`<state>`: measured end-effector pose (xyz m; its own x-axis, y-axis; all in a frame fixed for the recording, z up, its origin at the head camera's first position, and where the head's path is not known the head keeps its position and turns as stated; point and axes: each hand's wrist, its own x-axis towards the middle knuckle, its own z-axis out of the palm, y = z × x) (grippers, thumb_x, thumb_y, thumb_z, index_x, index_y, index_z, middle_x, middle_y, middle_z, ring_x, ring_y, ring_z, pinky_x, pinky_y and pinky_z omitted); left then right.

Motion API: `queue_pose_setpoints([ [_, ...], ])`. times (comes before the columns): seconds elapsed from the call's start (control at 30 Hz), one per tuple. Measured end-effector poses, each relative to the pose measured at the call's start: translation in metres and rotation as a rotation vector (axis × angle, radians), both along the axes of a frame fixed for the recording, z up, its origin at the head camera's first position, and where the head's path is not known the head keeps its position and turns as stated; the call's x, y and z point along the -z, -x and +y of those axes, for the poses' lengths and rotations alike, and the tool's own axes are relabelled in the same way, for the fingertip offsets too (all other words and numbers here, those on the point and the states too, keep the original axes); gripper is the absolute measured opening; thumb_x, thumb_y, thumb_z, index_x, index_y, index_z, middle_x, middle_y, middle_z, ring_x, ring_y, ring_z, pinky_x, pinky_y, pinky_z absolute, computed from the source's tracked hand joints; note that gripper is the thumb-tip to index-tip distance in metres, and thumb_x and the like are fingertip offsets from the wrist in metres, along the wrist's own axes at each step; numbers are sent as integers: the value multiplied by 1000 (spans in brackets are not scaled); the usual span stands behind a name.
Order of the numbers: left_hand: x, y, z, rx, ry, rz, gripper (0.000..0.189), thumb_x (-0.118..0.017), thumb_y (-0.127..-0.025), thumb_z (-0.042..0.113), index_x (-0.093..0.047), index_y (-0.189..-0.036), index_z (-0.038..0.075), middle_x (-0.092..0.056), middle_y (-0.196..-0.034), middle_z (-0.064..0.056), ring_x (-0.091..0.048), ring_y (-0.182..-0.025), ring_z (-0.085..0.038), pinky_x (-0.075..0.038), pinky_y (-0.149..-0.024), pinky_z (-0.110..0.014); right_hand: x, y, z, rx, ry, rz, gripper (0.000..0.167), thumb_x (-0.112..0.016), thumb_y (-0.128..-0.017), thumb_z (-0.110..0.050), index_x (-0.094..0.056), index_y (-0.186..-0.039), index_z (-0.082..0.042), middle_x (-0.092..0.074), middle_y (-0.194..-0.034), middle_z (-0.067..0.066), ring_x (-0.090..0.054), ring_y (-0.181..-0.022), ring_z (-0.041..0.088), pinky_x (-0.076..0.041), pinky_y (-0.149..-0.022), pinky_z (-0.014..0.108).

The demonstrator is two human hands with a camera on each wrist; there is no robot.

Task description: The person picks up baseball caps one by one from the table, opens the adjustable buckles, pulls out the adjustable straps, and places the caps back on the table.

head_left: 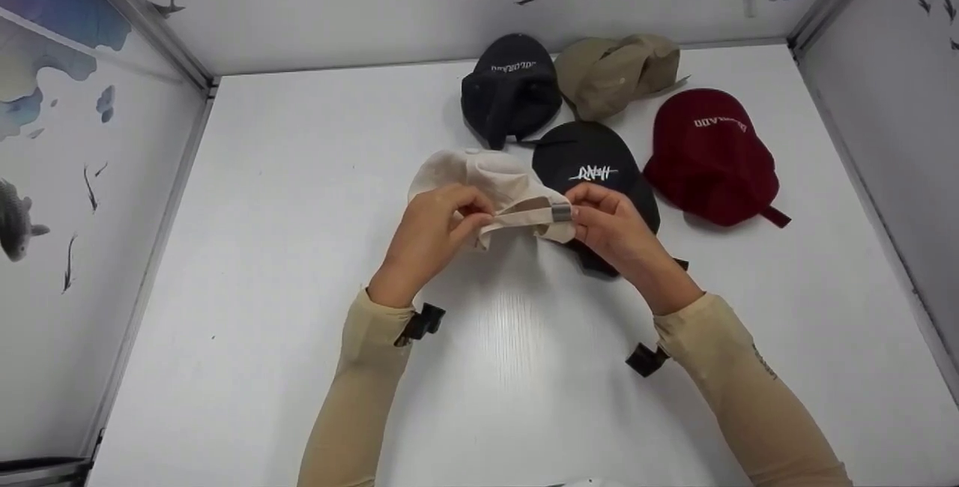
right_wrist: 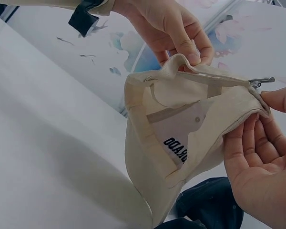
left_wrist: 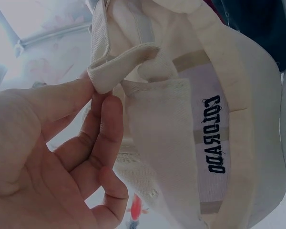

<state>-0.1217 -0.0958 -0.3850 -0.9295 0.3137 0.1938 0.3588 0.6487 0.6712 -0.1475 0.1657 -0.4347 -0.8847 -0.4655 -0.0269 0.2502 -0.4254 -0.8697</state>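
Note:
A cream baseball cap (head_left: 479,171) is held up between both hands, its back strap (head_left: 523,218) facing the person. My left hand (head_left: 431,236) pinches the strap near its left end between thumb and fingertips. At the metal buckle (head_left: 561,212), my right hand (head_left: 618,232) grips the cap's edge with thumb and fingers. In the left wrist view the strap bends into a loop (left_wrist: 119,67) above the left fingertips. The cap's inside shows dark mirrored lettering (left_wrist: 214,133). From the right wrist, the buckle (right_wrist: 262,82) juts out beside the right thumb.
Behind the right hand lies a black cap (head_left: 592,146) with white lettering. Farther back are a dark navy cap (head_left: 517,86) and an olive-brown cap (head_left: 610,71). A dark red cap (head_left: 712,165) lies to the right. White panels (head_left: 464,15) border the white table (head_left: 285,172).

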Motion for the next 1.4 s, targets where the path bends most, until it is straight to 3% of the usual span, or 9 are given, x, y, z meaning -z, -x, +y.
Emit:
queue_pose_setpoints([
  [0.17,2,0,-12,-48,-13,-5,11,-72,-89,21,-71,-93,11,-72,-95,-3,-66,-89,-17,-55,-83,-35,-5,2,12,61,96,-73,26,-44,-99,4,-66,-93,-9,-67,-90,-1,-63,-83,9,-53,-74,22],
  [0.27,-1,-2,-18,-68,-67,-5,9,-72,-88,19,-71,-92,11,-72,-92,-2,-66,-87,-16,-54,-80,-35,-8,2,18,92,73,-55,24,-48,-99,3,-67,-92,-10,-67,-91,-1,-63,-85,10,-53,-75,22],
  [0.57,-7,-3,-18,51,-132,32,12,-71,-91,21,-73,-95,10,-70,-94,-3,-65,-90,-14,-52,-82,-30,-10,-1,14,60,-33,-26,26,-42,-97,7,-62,-94,-9,-65,-89,-2,-61,-84,9,-52,-75,21],
  [0.7,-9,-3,-18,57,-160,53,11,-71,-92,21,-74,-97,11,-70,-94,-1,-63,-89,-12,-51,-81,-28,-9,-1,14,55,-41,-7,23,-46,-96,5,-63,-94,-10,-66,-90,-2,-61,-84,8,-52,-75,21],
  [0.83,-11,1,-16,12,-161,87,12,-68,-94,21,-73,-100,12,-70,-97,-2,-63,-92,-14,-49,-83,-29,-8,-2,14,31,-38,12,23,-48,-96,5,-64,-94,-11,-68,-90,-3,-62,-85,7,-52,-75,20],
  [1.0,-17,7,-13,-91,-85,110,15,-63,-98,21,-71,-109,13,-68,-110,-5,-62,-101,-21,-48,-85,-34,-7,-3,12,4,-103,57,24,-48,-95,6,-65,-94,-12,-69,-89,-4,-62,-86,8,-52,-77,21],
  [1.13,-23,15,-10,-145,39,82,21,-58,-101,20,-68,-119,14,-66,-123,-6,-57,-111,-27,-47,-97,-39,-7,-4,12,-18,-186,87,21,-52,-95,5,-65,-94,-12,-68,-89,-4,-61,-85,8,-52,-77,22],
  [1.27,-27,20,-5,-154,199,40,24,-55,-103,24,-69,-121,17,-69,-123,-4,-57,-115,-30,-46,-101,-40,-7,-5,11,-22,-268,99,18,-55,-93,4,-65,-94,-12,-67,-88,-4,-61,-83,7,-53,-75,21],
  [1.4,-27,21,-2,-134,287,25,21,-60,-100,26,-72,-115,19,-72,-112,-2,-62,-105,-30,-49,-94,-41,-6,-5,11,-27,-284,107,19,-55,-93,5,-65,-94,-12,-67,-90,-4,-62,-83,7,-54,-76,22],
])
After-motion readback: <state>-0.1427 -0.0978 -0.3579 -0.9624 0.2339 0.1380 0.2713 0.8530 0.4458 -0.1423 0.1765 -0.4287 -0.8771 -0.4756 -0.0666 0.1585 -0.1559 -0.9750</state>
